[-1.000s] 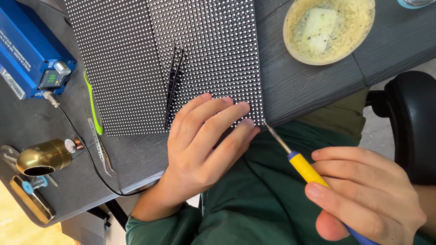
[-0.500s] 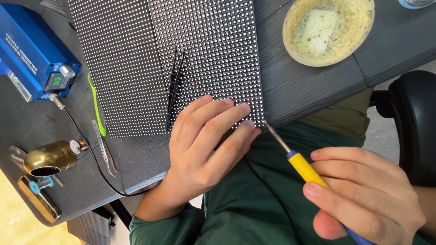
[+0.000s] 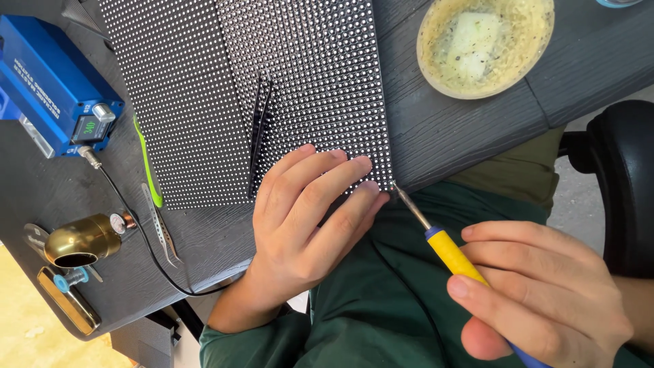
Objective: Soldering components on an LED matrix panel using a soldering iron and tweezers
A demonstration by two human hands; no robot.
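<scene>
While the left hand [image 3: 306,218] lies flat, fingers spread, on the dotted panel [image 3: 272,88] at the surface's near edge, the right hand [image 3: 545,293] grips the soldering iron [image 3: 446,249], its long axis slanting up-left, tip at the panel's near right corner.

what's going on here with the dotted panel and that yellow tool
A person seated at a dark table presses the left hand flat on the near corner of a black dotted panel. The right hand holds a yellow-handled soldering iron, its tip at the panel's corner by the fingertips. Black tweezers lie on the panel. A blue station and a dish with a sponge sit nearby.
</scene>
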